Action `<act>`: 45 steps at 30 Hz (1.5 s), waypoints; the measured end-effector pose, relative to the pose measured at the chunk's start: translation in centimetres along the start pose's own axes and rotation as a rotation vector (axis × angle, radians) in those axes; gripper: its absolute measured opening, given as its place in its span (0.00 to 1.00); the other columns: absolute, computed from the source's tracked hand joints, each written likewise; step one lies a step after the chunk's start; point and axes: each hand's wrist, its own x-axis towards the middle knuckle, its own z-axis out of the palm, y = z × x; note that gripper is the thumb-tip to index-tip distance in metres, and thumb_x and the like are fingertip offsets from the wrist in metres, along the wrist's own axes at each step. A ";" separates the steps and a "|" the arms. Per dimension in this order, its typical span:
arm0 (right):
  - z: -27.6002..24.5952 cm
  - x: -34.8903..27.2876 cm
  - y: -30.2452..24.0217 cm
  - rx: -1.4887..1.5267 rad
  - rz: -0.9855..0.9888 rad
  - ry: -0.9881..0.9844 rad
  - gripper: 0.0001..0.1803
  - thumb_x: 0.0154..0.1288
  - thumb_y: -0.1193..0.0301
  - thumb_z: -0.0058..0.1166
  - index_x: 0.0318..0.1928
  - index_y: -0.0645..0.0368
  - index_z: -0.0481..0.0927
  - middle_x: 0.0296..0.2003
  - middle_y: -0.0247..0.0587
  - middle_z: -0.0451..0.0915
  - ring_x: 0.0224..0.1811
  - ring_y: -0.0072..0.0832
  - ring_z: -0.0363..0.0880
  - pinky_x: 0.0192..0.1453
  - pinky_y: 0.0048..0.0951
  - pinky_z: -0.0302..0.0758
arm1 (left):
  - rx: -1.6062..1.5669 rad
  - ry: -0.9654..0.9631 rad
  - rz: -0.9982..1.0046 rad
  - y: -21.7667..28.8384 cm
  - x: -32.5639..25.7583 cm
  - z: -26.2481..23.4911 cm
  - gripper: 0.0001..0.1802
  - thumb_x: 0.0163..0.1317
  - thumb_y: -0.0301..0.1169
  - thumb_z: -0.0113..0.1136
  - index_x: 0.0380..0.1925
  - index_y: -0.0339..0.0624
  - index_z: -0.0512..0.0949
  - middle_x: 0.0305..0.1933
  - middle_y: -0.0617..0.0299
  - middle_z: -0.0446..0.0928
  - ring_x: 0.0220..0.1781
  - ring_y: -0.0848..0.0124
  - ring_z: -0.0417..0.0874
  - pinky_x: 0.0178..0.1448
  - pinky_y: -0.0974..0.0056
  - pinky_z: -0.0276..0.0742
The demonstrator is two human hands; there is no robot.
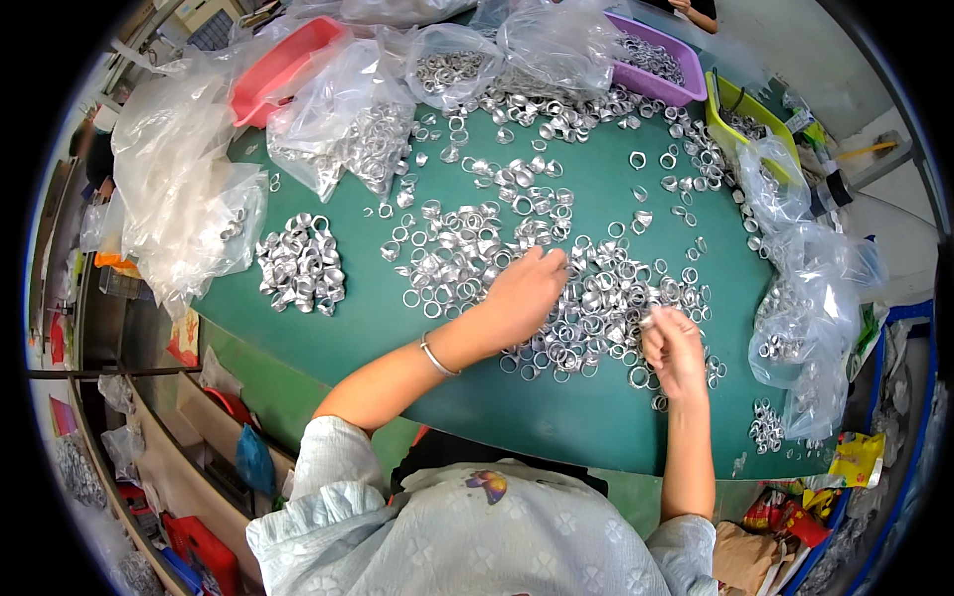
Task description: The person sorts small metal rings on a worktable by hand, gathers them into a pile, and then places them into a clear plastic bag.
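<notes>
Fingers [679, 320] of the right hand [682, 358] bunch narrowly and those of the left hand [527, 290] curl down, what they hold impossible to tell, over silver-coloured rings [601, 294] heaped on the green tabletop [556, 422], where crowding could make neighbours catch and scatter.

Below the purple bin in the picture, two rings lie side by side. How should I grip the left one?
Pinch the left ring by opposite outer sides of its band, coming from above: its hole faces up, so it seems to lie flat, with a gap to the right ring.
</notes>
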 end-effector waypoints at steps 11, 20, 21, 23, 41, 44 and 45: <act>0.7 -1.5 2.1 -0.977 -0.471 0.145 0.07 0.56 0.69 0.60 0.31 0.59 0.78 0.22 0.37 0.77 0.16 0.28 0.72 0.20 0.25 0.66 | -1.952 -0.011 -0.603 0.9 -1.5 -2.4 0.11 0.62 0.33 0.49 0.35 0.36 0.72 0.31 0.56 0.74 0.22 0.77 0.67 0.18 0.75 0.54; -1.5 3.2 -3.4 0.204 -0.057 -0.040 0.06 0.64 0.70 0.49 0.38 0.57 0.70 0.28 0.40 0.75 0.14 0.22 0.66 0.11 0.17 0.60 | -0.215 0.117 -0.153 3.3 0.8 0.9 0.13 0.56 0.37 0.60 0.32 0.37 0.76 0.29 0.55 0.77 0.27 0.56 0.79 0.29 0.57 0.73; -2.0 4.8 -3.9 0.008 -0.133 -0.076 0.08 0.63 0.69 0.50 0.41 0.57 0.73 0.26 0.39 0.76 0.14 0.22 0.68 0.13 0.19 0.64 | -0.080 0.061 -0.170 4.0 1.5 0.7 0.13 0.56 0.38 0.61 0.31 0.38 0.77 0.31 0.53 0.77 0.28 0.53 0.79 0.31 0.55 0.74; -1.6 8.1 -4.5 -0.698 -0.382 0.096 0.12 0.61 0.68 0.52 0.45 0.57 0.76 0.27 0.41 0.79 0.19 0.27 0.74 0.22 0.25 0.71 | -0.025 0.021 -0.101 3.5 1.8 1.8 0.11 0.55 0.36 0.60 0.30 0.39 0.77 0.34 0.54 0.77 0.29 0.53 0.79 0.31 0.53 0.75; -2.4 11.5 -4.4 -1.504 -0.458 0.121 0.16 0.55 0.60 0.59 0.40 0.56 0.81 0.26 0.44 0.80 0.30 0.41 0.78 0.37 0.37 0.72 | -2.029 -0.115 -0.403 2.7 -1.5 -0.7 0.18 0.66 0.37 0.42 0.49 0.37 0.70 0.31 0.50 0.76 0.15 0.77 0.64 0.13 0.75 0.53; -4.3 11.9 -3.7 -1.421 -0.693 0.115 0.12 0.57 0.65 0.57 0.36 0.60 0.81 0.25 0.41 0.80 0.21 0.33 0.76 0.26 0.31 0.71 | -2.118 -0.042 -0.657 3.2 -1.0 -0.6 0.17 0.67 0.40 0.42 0.46 0.40 0.73 0.34 0.47 0.77 0.16 0.74 0.69 0.14 0.75 0.60; -4.1 11.6 -3.9 -1.172 -0.536 0.125 0.11 0.57 0.66 0.56 0.35 0.60 0.81 0.24 0.39 0.80 0.18 0.29 0.74 0.23 0.28 0.67 | -2.122 -0.015 -0.765 3.1 -1.0 -0.3 0.17 0.67 0.40 0.42 0.46 0.40 0.73 0.34 0.46 0.77 0.16 0.74 0.70 0.14 0.76 0.62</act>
